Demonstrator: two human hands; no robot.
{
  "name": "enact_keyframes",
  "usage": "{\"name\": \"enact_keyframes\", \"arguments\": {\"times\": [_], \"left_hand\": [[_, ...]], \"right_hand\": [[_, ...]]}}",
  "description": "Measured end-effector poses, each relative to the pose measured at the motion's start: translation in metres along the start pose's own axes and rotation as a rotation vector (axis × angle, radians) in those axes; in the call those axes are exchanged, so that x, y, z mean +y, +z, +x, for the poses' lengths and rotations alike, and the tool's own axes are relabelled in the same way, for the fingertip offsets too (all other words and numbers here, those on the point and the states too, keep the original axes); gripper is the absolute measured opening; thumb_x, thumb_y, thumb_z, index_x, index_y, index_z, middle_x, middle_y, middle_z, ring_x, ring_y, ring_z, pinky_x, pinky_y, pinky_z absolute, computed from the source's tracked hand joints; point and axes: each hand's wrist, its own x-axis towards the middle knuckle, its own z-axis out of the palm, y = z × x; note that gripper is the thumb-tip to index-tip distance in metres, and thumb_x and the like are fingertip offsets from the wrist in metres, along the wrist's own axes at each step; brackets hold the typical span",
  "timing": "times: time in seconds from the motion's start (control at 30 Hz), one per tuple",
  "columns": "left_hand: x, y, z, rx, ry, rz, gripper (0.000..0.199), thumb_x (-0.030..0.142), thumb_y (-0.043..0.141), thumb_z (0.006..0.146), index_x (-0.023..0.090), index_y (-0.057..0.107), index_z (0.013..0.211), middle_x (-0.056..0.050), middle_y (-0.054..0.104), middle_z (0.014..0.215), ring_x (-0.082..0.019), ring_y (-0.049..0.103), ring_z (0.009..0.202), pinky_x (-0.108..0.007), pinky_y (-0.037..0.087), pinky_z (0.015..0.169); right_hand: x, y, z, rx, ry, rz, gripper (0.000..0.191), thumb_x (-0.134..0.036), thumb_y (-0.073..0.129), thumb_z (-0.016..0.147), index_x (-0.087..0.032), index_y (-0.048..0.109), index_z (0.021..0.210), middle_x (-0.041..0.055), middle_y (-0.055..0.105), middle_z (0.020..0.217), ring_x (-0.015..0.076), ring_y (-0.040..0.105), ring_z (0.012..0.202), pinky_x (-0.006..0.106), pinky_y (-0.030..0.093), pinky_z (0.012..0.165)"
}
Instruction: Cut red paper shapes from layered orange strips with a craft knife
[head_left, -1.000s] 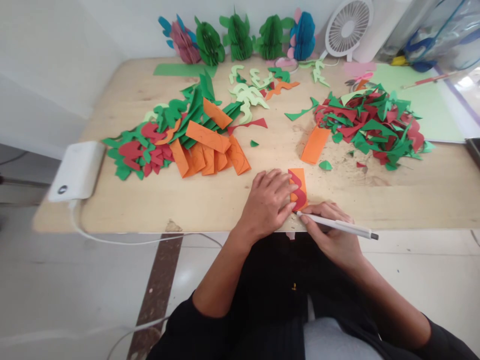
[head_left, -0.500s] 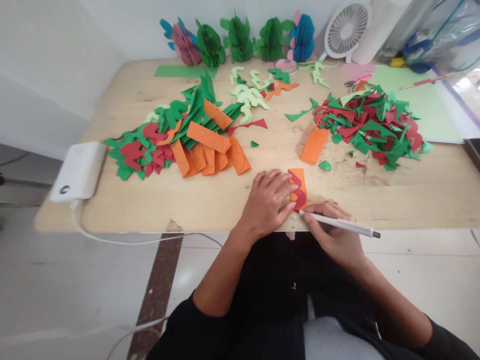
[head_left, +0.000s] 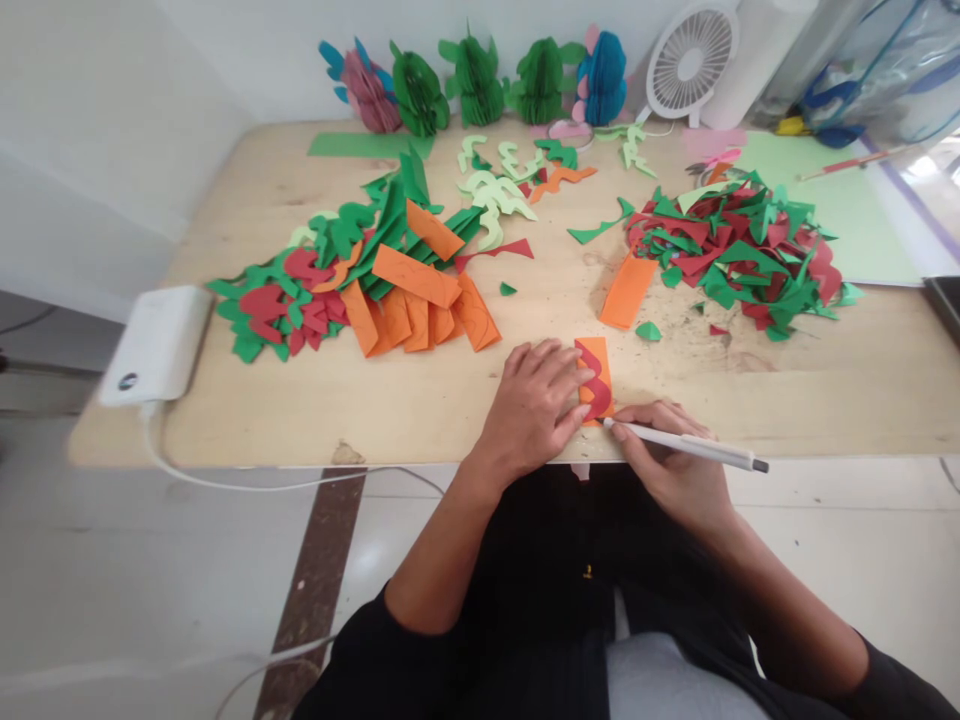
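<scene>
Left hand (head_left: 531,405): palm down by the near edge of the table (head_left: 247,420), fingers outstretched and slightly spread, gripping nothing, tips on a red piece (head_left: 598,392).
Red piece: wavy-edged, flat on an orange card (head_left: 594,346), near and right of centre, partly beneath the fingertips.
Right hand (head_left: 679,470): just right of the card, thumb and forefinger closed on a white pen (head_left: 690,445) close to its tip; other fingers curled in, partly hidden.
Pen: slanting, dark end to the right, tip by the near end of the red piece; contact with the card too small to tell.
Spare card (head_left: 628,292): orange, just beyond, left of a scrap heap (head_left: 750,250) in red and green.
To the left: overlapping orange slips (head_left: 416,275), with red cutouts (head_left: 262,302) and green pieces alongside.
At centre, farther off: pale green cutouts (head_left: 495,190).
Far side: five paper figures (head_left: 481,90) in a row; white fan (head_left: 691,62) to their right.
Left end: white box (head_left: 157,345), cabled.
</scene>
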Motion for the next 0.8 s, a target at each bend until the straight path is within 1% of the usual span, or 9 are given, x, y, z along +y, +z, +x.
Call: {"name": "enact_keyframes", "arguments": {"times": [0.13,0.27,0.43,0.6,0.8], "left_hand": [[-0.0001,-0.0001,0.0002,-0.003,-0.002,0.001,0.032,0.03,0.055,0.092,0.022,0.064,0.121,-0.006,0.058,0.138,-0.028,0.044,0.136,-0.049,0.028,0.116],[-0.0002,0.0003,0.0002,-0.003,-0.001,0.004,0.032,0.03,0.054,0.092,0.023,0.063,0.122,-0.006,0.059,0.138,-0.028,0.044,0.135,-0.05,0.028,0.116],[-0.0005,0.0008,0.0001,0.006,0.006,0.001,0.032,0.031,0.053,0.093,0.021,0.064,0.121,-0.007,0.059,0.138,-0.028,0.044,0.135,-0.049,0.029,0.115],[-0.0003,0.0004,0.0005,-0.004,-0.002,0.004,0.031,0.031,0.054,0.092,0.023,0.064,0.121,-0.006,0.059,0.137,-0.028,0.044,0.135,-0.05,0.029,0.115],[0.0003,-0.0002,0.0007,0.0,-0.004,0.002,0.031,0.031,0.054,0.093,0.023,0.064,0.12,-0.006,0.059,0.137,-0.028,0.044,0.135,-0.049,0.029,0.115]], "right_hand": [[0.0017,-0.0019,0.0004,-0.005,0.016,-0.008,0.008,-0.029,0.061,0.088,-0.025,0.065,0.083,0.002,0.075,0.078,0.0195,0.069,0.071,0.036,0.052,0.072],[0.0025,-0.0031,0.001,0.017,0.022,-0.011,0.01,-0.031,0.061,0.089,-0.025,0.065,0.083,0.0021,0.075,0.078,0.0195,0.069,0.071,0.036,0.053,0.072],[0.0026,-0.0044,0.0018,0.029,0.026,-0.031,0.011,-0.031,0.06,0.089,-0.025,0.065,0.082,0.0019,0.074,0.076,0.0191,0.068,0.07,0.036,0.053,0.07],[0.0037,-0.0054,0.0023,0.02,0.052,-0.025,0.011,-0.032,0.06,0.089,-0.025,0.065,0.082,0.0018,0.074,0.077,0.0194,0.068,0.07,0.036,0.052,0.07],[0.0061,-0.0047,0.0007,0.057,0.096,-0.047,0.013,-0.034,0.06,0.089,-0.025,0.065,0.082,0.002,0.074,0.077,0.0199,0.068,0.071,0.036,0.052,0.07]]}}
